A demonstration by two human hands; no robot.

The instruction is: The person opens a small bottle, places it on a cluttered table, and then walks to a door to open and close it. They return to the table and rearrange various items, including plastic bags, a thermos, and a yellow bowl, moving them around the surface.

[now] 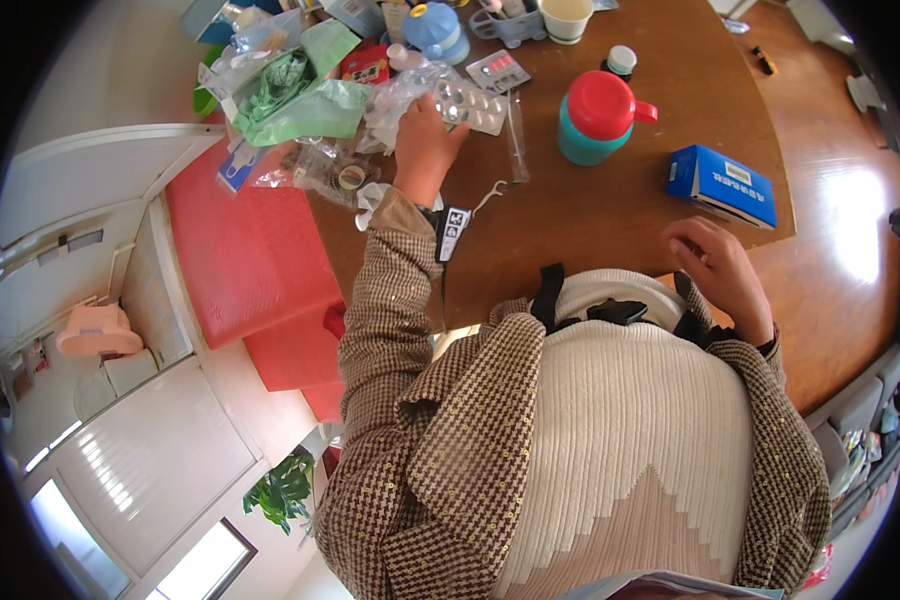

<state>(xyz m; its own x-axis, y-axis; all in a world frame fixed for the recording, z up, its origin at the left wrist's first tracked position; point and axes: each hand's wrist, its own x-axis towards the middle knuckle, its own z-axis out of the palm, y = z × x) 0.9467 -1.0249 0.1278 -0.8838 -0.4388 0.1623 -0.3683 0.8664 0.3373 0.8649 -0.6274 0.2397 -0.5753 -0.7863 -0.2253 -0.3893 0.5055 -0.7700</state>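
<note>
My left hand [427, 150] reaches over the cluttered side of the wooden table, its fingers at a crumpled clear plastic bag [390, 101]. Just right of the fingertips lies a blister pack [474, 109]; whether I grip anything there cannot be told. My right hand [712, 262] hovers at the table's near edge with its fingers curled and nothing visible in it. Beyond it lies a blue box [722, 186] bearing writing. A teal jar with a red lid [598, 112] stands between the hands, farther back, a dark bottle with a white cap [621, 60] behind it.
Green plastic bags [292, 97] and a red packet [366, 66] crowd the left side. Behind are a blue container [431, 30], a paper cup [566, 16] and another blister pack [498, 72]. A white floss pick [489, 196] lies near my left wrist. Red seating [247, 247] adjoins the table.
</note>
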